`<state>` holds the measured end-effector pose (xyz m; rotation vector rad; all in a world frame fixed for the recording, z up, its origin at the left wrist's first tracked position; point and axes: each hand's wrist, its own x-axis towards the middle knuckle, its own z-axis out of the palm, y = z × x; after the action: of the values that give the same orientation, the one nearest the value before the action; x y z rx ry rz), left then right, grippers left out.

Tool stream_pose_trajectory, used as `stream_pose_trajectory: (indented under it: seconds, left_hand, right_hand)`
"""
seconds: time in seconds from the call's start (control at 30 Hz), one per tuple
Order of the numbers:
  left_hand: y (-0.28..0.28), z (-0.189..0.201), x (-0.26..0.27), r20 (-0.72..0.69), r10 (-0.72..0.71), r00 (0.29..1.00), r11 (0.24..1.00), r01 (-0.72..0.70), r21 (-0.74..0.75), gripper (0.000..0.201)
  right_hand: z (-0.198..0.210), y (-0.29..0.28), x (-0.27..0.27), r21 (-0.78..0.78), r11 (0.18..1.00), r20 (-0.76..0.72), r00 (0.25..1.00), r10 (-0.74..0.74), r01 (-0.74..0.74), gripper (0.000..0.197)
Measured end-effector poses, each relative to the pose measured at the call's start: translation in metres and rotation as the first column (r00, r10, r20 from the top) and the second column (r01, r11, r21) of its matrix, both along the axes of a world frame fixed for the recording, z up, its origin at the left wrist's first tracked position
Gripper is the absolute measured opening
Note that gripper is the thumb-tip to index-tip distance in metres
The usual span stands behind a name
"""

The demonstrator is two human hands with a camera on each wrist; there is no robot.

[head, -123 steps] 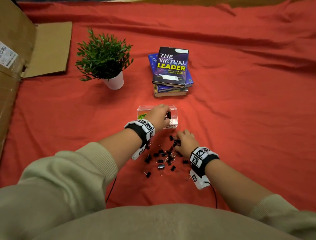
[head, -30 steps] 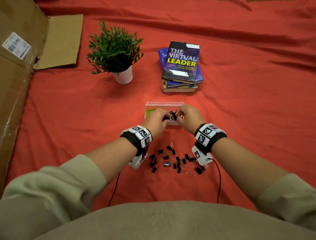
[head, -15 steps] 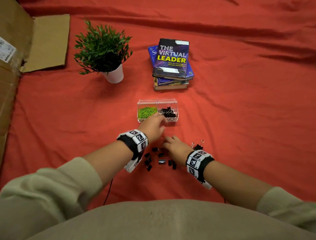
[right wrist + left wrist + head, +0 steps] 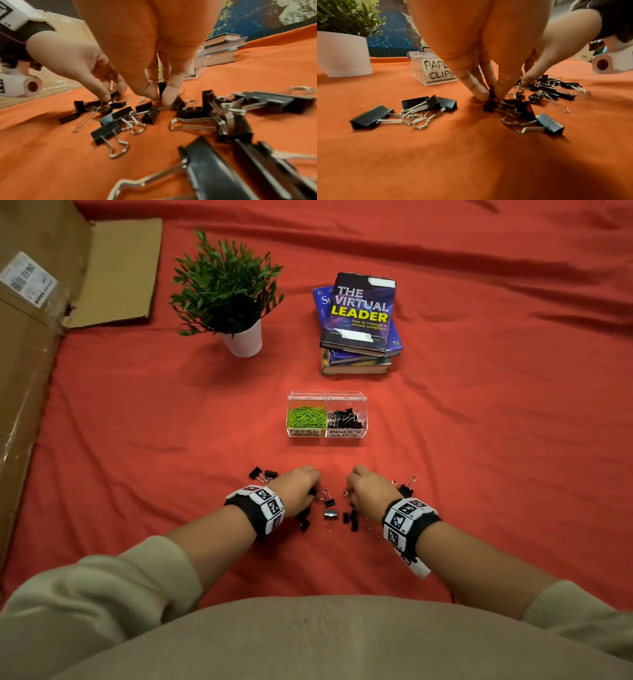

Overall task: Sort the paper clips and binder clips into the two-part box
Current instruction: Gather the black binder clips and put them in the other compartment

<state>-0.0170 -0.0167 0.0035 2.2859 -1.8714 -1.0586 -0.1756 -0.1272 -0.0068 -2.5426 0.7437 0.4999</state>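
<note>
The clear two-part box (image 4: 327, 434) stands mid-cloth, green paper clips (image 4: 306, 416) in its left half and black binder clips (image 4: 345, 419) in its right half. Several loose black binder clips (image 4: 331, 513) lie on the red cloth in front of it. My left hand (image 4: 298, 487) reaches down into the pile, and its thumb and finger pinch one black binder clip (image 4: 491, 93). My right hand (image 4: 368, 487) does the same a little to the right, pinching another binder clip (image 4: 161, 88) upright between thumb and finger.
A potted plant (image 4: 228, 292) stands at the back left and a stack of books (image 4: 359, 323) behind the box. A cardboard box (image 4: 30, 313) runs along the left edge. More binder clips lie left (image 4: 263, 474) and right (image 4: 406, 486) of my wrists.
Both hands came back from the box to the loose pile. The left hand has dropped from near the box front down onto the clips, and each hand now pinches a clip.
</note>
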Motion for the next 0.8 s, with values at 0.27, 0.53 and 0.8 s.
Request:
stream_pose_trajectory:
  seconds: [0.27,0.53,0.8]
  left_hand:
    - [-0.001,0.009,-0.014,-0.092,-0.057,0.994,0.998,0.054,-0.035,0.039]
    - [-0.001,0.003,-0.024,0.036,-0.178,0.983,0.983,0.176,0.056,0.042]
    - [0.001,-0.002,-0.024,0.066,-0.108,0.992,0.994,0.107,0.019,0.027]
  right_hand:
    - [0.013,-0.04,-0.037,0.093,0.949,0.136,0.941,-0.311,0.3,0.019]
    - [0.012,-0.031,-0.065,-0.122,0.959,-0.11,0.957,-0.269,0.255,0.061]
    - [0.005,-0.011,-0.049,0.11,0.953,-0.022,0.959,-0.281,0.282,0.035]
